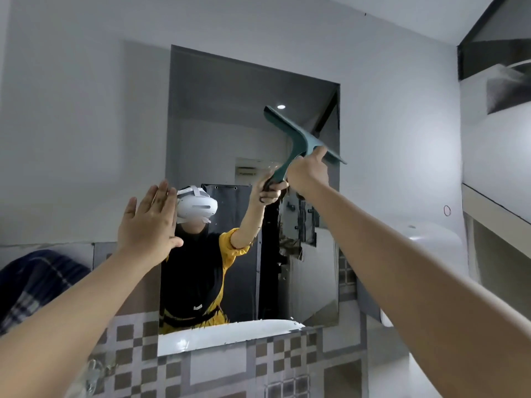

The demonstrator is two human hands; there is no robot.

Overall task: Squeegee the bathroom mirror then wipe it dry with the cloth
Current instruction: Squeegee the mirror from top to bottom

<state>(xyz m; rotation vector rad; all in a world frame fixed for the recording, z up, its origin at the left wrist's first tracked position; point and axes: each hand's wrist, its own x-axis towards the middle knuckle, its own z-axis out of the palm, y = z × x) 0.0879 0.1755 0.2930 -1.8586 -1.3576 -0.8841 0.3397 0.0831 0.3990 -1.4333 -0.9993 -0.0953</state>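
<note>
A person's right hand (309, 173) holds a teal squeegee (298, 136) high against the right part of the wall-mounted bathroom mirror (230, 116), blade tilted and running from upper left to lower right, its lower end past the mirror's right edge. The fingers are closed round the handle, apparently with one finger extended up toward the blade. The left hand (149, 225) is empty, fingers spread wide and flat, at the mirror's left edge; whether it presses the wall or glass cannot be told. A good stroke likely calls for squaring the blade, keeping even pressure on the glass and pulling down in overlapping passes. A checked blue cloth (31, 282) sits at far left, perhaps the drying cloth.
</note>
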